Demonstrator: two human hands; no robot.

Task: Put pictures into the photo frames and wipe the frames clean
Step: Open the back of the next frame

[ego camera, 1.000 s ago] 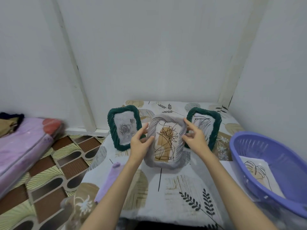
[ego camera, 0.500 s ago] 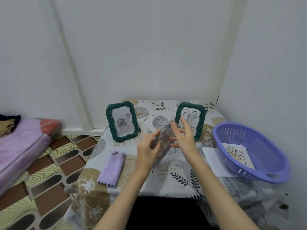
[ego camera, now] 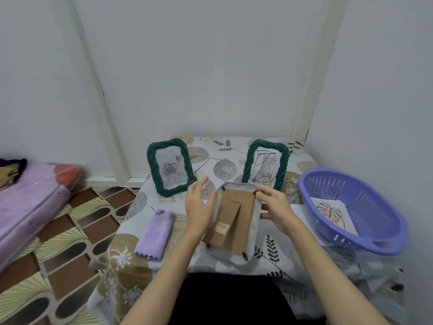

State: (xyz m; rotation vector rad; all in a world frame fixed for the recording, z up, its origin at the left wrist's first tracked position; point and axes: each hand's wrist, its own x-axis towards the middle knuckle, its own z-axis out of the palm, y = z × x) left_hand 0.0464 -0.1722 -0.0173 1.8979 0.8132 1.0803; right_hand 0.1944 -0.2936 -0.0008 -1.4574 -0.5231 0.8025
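Observation:
A grey ribbed photo frame [ego camera: 234,221] is held over the table with its brown cardboard back and stand facing me. My right hand [ego camera: 276,207] pinches its upper right edge, fingers at a corner clip. My left hand [ego camera: 199,205] lies along its left side with fingers straight. Two dark green frames stand upright behind: the left green frame [ego camera: 169,167] shows a grey rose picture, the right green frame [ego camera: 266,164] a line drawing. A folded lilac cloth [ego camera: 155,232] lies on the table to the left.
A purple plastic basket [ego camera: 351,207] at the right holds a line-drawing print [ego camera: 332,216], with white paper under it. The small table has a leaf-patterned cover [ego camera: 225,148] and stands in a wall corner. A pink mattress [ego camera: 28,202] lies on the patterned floor at left.
The grey frame has been turned round from picture side facing me to its cardboard back facing me. My view has pulled back from the table.

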